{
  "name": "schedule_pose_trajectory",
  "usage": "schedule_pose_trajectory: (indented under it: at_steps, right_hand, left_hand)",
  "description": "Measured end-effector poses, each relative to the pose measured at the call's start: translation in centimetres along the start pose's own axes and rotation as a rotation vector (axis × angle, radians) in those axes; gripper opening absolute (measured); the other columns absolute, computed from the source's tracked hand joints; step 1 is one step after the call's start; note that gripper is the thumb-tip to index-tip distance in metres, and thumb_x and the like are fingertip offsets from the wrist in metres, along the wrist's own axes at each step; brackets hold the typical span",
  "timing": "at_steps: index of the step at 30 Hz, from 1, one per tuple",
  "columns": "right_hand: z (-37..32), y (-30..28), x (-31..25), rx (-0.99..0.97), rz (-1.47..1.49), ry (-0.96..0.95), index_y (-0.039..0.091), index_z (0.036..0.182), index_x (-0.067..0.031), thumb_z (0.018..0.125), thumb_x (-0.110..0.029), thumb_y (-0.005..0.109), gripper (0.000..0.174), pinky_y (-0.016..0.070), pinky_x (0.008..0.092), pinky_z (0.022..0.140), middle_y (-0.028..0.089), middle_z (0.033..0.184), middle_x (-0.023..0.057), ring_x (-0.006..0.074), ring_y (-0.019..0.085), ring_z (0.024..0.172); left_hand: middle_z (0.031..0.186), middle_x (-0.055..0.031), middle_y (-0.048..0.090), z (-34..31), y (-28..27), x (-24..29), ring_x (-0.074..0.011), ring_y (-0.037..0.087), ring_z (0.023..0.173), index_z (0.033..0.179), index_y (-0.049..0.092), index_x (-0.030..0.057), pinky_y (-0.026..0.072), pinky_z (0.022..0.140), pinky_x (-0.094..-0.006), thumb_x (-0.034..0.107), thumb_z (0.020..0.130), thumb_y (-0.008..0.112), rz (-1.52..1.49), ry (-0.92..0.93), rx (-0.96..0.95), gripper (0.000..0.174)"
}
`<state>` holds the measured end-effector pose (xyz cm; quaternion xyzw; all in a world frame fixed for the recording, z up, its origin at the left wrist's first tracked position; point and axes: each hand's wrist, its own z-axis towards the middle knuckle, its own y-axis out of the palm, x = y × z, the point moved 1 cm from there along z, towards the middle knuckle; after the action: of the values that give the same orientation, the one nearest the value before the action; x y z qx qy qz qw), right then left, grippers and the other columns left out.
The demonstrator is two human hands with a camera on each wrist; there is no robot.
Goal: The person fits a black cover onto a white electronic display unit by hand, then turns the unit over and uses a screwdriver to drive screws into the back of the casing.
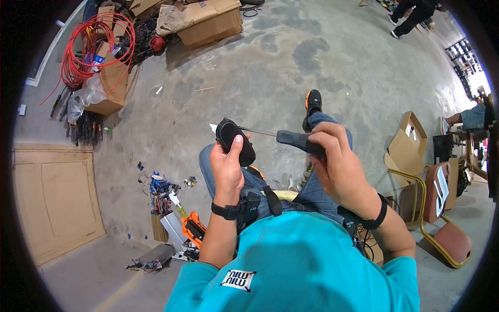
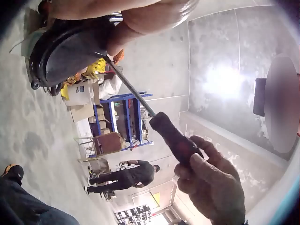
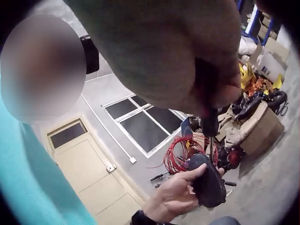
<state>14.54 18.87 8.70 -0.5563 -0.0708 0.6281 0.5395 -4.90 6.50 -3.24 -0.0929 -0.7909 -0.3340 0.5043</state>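
Observation:
In the head view my left hand (image 1: 227, 171) grips a black, oval, shell-like part (image 1: 240, 148), thumb lying across its face. My right hand (image 1: 338, 164) holds a screwdriver (image 1: 293, 139) by its dark, thick handle. Its thin metal shaft points left, the end meeting the upper edge of the black part. From the left wrist, the screwdriver (image 2: 171, 136) runs slantwise up to the rim of the black part (image 2: 70, 54), where fingers hide some of it. The right wrist view has the black part (image 3: 208, 185) upright in the left hand (image 3: 171, 197).
Left on the floor lie small electronic scraps (image 1: 161, 190) and an orange-framed piece (image 1: 194, 229). Coiled red tubing (image 1: 78, 62) and cardboard boxes (image 1: 210, 23) stand farther off. A chair (image 1: 442, 208) is at the right; another person (image 2: 126, 178) stands in the background.

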Motion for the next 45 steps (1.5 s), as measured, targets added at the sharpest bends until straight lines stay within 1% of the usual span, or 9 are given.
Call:
schedule_pose_trajectory:
  at_steps: [7,13,15,17,23,27,32,39,45]
  right_hand:
    - [-0.2,-0.3,0.0,-0.143,0.185,0.470,0.050,0.119,0.0004,0.084,-0.007,0.073,0.042,0.0525,0.0417,0.073,0.051,0.116,0.0205,0.0367,0.064,0.094]
    - [0.0,0.6,0.5,-0.079,-0.041,-0.078,0.052,0.117,0.0015,0.086,-0.007,0.071,0.038,0.0531,0.0393,0.069,0.053,0.113,0.0199,0.0330,0.065,0.087]
    - [0.4,0.4,0.9,-0.148,0.141,0.480,0.052,0.117,0.0017,0.085,-0.007,0.070,0.038,0.0527,0.0421,0.068,0.053,0.112,0.0198,0.0355,0.064,0.085]
    - [0.6,0.3,0.8,-0.186,0.132,0.534,0.052,0.117,0.0015,0.084,-0.007,0.070,0.038,0.0518,0.0434,0.068,0.053,0.113,0.0197,0.0366,0.062,0.085]
    - [0.3,1.1,0.1,-0.112,-0.025,-0.054,0.051,0.116,-0.0013,0.081,0.000,0.070,0.040,0.0524,0.0440,0.072,0.055,0.111,0.0195,0.0404,0.062,0.091]
    - [0.7,0.8,0.2,-0.175,0.066,0.399,0.051,0.118,-0.0021,0.080,-0.003,0.073,0.044,0.0525,0.0450,0.072,0.059,0.104,0.0184,0.0420,0.063,0.083]
    - [0.6,1.5,0.0,-0.101,0.052,0.003,0.047,0.123,-0.0024,0.083,-0.009,0.072,0.047,0.0526,0.0441,0.071,0.055,0.106,0.0201,0.0414,0.062,0.091]
    - [1.1,1.0,0.0,-0.155,0.054,0.370,0.048,0.122,-0.0011,0.083,-0.001,0.069,0.045,0.0527,0.0427,0.073,0.050,0.116,0.0216,0.0408,0.061,0.096]
    - [0.7,1.9,0.4,-0.064,0.008,-0.137,0.049,0.122,-0.0003,0.088,-0.017,0.070,0.044,0.0523,0.0436,0.071,0.060,0.097,0.0212,0.0395,0.065,0.084]
  left_hand:
    - [0.101,-0.0100,0.070,0.0,-0.2,-0.2,-0.0158,0.067,0.090,0.110,0.061,0.0022,0.0535,0.079,-0.0288,0.008,0.093,0.068,-0.023,0.026,0.032,0.020]
    - [0.103,-0.0085,0.070,0.0,-0.3,-0.3,-0.0173,0.068,0.095,0.110,0.062,0.0022,0.0533,0.082,-0.0293,0.008,0.093,0.068,-0.015,0.039,0.039,0.019]
    - [0.102,-0.0120,0.069,-0.1,-0.3,-0.3,-0.0188,0.067,0.094,0.114,0.060,0.0020,0.0558,0.079,-0.0325,0.010,0.095,0.065,0.027,0.056,0.026,0.022]
    - [0.102,-0.0122,0.070,0.1,-0.7,-0.5,-0.0190,0.067,0.092,0.114,0.060,0.0020,0.0560,0.078,-0.0328,0.011,0.095,0.065,0.030,0.040,0.030,0.022]
    - [0.103,-0.0102,0.069,0.6,-1.6,-0.8,-0.0181,0.068,0.094,0.112,0.060,0.0016,0.0542,0.082,-0.0299,0.010,0.094,0.067,-0.027,-0.045,0.028,0.021]
    - [0.102,-0.0102,0.069,0.5,-1.7,-0.7,-0.0184,0.068,0.094,0.111,0.061,0.0013,0.0551,0.079,-0.0302,0.009,0.093,0.067,-0.018,-0.048,0.025,0.020]
    - [0.102,-0.0099,0.069,0.4,-1.9,-0.8,-0.0185,0.068,0.093,0.110,0.061,0.0013,0.0555,0.079,-0.0308,0.008,0.093,0.068,-0.032,-0.036,0.047,0.020]
    - [0.098,-0.0125,0.070,0.5,-2.1,-1.4,-0.0206,0.068,0.082,0.113,0.060,0.0026,0.0579,0.070,-0.0350,0.010,0.095,0.064,0.032,0.009,0.044,0.020]
    - [0.102,-0.0107,0.070,0.2,-1.6,-0.8,-0.0174,0.067,0.093,0.111,0.061,0.0017,0.0538,0.080,-0.0293,0.008,0.093,0.067,-0.008,-0.011,0.068,0.020]
